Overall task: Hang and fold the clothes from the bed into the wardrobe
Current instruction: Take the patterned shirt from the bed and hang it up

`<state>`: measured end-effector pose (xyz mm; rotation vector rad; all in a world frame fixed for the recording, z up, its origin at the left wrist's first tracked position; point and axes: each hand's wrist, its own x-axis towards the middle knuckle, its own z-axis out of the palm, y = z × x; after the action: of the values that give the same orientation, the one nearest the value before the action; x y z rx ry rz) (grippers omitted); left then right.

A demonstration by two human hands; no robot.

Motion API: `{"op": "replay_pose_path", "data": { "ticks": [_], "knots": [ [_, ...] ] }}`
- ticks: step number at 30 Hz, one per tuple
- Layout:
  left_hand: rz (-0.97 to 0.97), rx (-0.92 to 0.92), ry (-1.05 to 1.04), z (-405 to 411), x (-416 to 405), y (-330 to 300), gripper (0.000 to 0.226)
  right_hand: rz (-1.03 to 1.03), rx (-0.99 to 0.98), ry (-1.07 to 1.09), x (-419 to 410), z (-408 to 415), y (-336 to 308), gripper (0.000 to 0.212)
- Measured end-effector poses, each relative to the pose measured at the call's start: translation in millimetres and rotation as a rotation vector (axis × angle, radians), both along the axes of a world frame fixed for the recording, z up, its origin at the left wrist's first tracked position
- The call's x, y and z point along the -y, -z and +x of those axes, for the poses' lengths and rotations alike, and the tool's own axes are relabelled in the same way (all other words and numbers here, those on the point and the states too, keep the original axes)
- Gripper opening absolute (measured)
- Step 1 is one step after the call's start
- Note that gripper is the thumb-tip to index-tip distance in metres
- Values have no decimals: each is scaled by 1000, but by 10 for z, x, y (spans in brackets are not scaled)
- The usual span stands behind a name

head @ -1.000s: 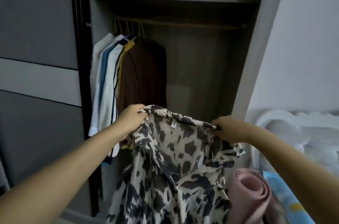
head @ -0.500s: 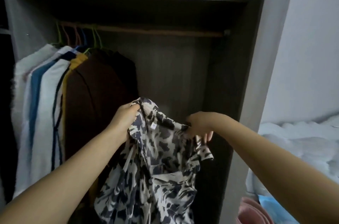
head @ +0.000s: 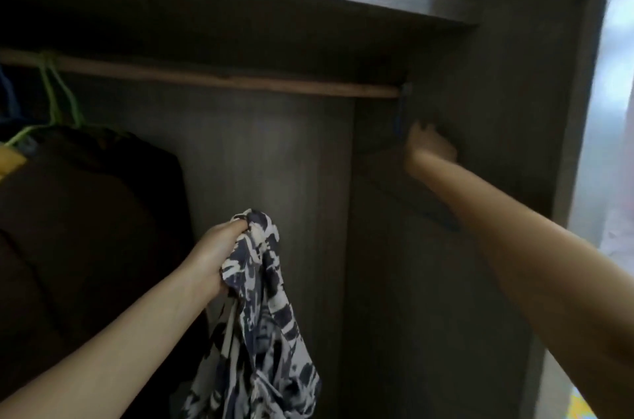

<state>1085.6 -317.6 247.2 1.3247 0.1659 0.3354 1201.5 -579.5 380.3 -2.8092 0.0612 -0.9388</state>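
1. Left hand (head: 215, 255) has its fingers bunched tight round the collar end of the patterned shirt (head: 255, 322), held up in front of the wardrobe's back panel (head: 274, 178).
2. Right hand (head: 429, 147) reaches deep into the right corner, just under the rail's end bracket. Motion-blurred; can't tell if its fingers are spread or curled round anything.
3. A dark blue hanger (head: 425, 209) seems to hang in that corner, below and beside the right hand; its outline is faint. Contact unclear.
4. Shirt: white with navy blotches, thin and floppy, crumpled into one rope-like bundle below the left fist, hanging free. Not on the rail, not on any hanger.
5. Wooden rail (head: 240, 78) is bare across its middle and right; green hangers (head: 56, 99) and a brown garment (head: 89, 212) crowd the left end.
6. Risks, judged: the one-handed bunch grip may let the slippery cloth slide out; a blind grab in the dark corner could knock the hanger down; the twisted shirt will fight threading, so sleeves or collar may snag.
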Motion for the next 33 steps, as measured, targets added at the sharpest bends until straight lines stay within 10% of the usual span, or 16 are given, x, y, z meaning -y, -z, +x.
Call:
{"op": "replay_pose_path", "data": {
  "ticks": [16, 24, 33],
  "knots": [
    [257, -145, 205, 405, -287, 101, 24, 741, 403, -503, -153, 47, 1084, 19],
    [404, -240, 137, 165, -21, 487, 15, 1405, -186, -957, -290, -620, 1956, 27],
    [399, -474, 257, -307, 310, 512, 16, 1865, -81, -1281, 61, -1584, 1832, 38]
  ]
}}
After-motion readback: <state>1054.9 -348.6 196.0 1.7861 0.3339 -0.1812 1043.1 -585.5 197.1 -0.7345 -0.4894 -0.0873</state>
